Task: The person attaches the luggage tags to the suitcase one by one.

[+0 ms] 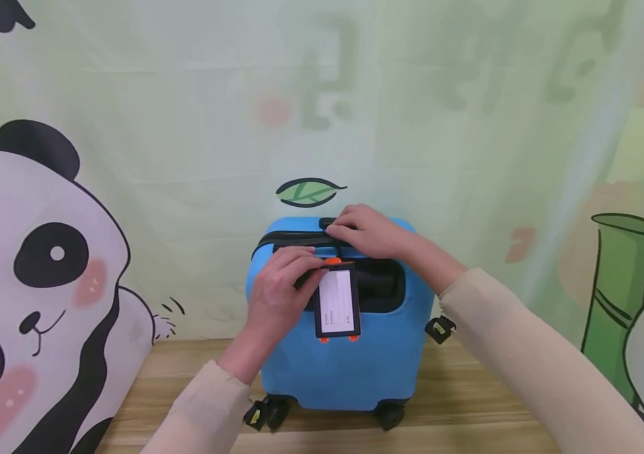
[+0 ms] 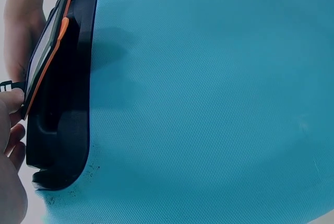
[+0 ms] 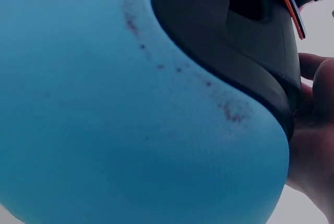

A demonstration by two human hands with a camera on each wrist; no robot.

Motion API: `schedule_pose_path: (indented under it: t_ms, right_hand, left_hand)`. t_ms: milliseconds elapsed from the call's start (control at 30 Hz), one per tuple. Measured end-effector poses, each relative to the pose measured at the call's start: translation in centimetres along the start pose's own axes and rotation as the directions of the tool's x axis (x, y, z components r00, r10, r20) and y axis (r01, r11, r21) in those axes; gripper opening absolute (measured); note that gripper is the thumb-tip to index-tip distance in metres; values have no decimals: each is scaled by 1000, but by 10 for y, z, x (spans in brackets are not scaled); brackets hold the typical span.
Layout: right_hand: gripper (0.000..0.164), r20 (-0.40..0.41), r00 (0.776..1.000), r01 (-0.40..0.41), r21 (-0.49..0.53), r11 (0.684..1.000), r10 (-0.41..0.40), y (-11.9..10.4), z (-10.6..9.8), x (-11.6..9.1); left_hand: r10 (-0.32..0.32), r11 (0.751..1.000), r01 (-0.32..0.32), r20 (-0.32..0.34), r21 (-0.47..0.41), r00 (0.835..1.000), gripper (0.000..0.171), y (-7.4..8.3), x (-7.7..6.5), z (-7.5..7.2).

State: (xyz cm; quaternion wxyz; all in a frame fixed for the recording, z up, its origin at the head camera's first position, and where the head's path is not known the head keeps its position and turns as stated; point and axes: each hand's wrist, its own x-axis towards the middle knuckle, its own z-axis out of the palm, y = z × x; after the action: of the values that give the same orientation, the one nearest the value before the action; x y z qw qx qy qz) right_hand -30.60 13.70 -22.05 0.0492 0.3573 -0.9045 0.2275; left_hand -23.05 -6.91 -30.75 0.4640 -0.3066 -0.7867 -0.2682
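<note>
A panda-printed backdrop [image 1: 441, 139] hangs behind the wood-grain table [image 1: 469, 391], where a finely textured blue suitcase [image 1: 350, 372] stands upright. The left hand [image 1: 282, 290] pinches the flat, orange-trimmed luggage tag [image 1: 336, 301] near its top, presumably steadying it over the black recess [image 1: 384, 285]; the right hand [image 1: 375, 233] rests atop the suitcase, grip unclear.

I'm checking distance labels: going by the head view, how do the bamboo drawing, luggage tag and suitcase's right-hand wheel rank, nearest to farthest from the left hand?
From the left hand:
1. Luggage tag: at its fingertips, just to the right.
2. Right-hand wheel: lower right, under the suitcase.
3. Bamboo drawing: far right, on the backdrop.
</note>
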Motion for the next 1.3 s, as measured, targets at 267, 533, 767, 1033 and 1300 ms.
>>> schedule_pose_path:
  t_ms: [267,533,767,1033,1300]
  right_hand:
    - [31,30,999,-24,42,999,23,-1,-2,14]
    - [30,-12,1000,-27,137,990,29,0,1,14]
    - [24,-104,994,57,160,985,-40,4,6,7]
    - [16,-240,968,115,140,983,-79,7,11,-1]
    - [11,-366,901,252,9,968,-232,11,14,-10]
  left_hand:
    - [-2,1000,2,21,-3,1000,23,1,3,0]
    - [-1,1000,2,23,-19,1000,21,2,5,1]
    - [-90,995,91,40,-47,995,22,3,8,3]
    - [-214,969,222,76,-109,974,22,6,19,5]
    - [-268,945,278,82,-171,960,17,5,31,4]
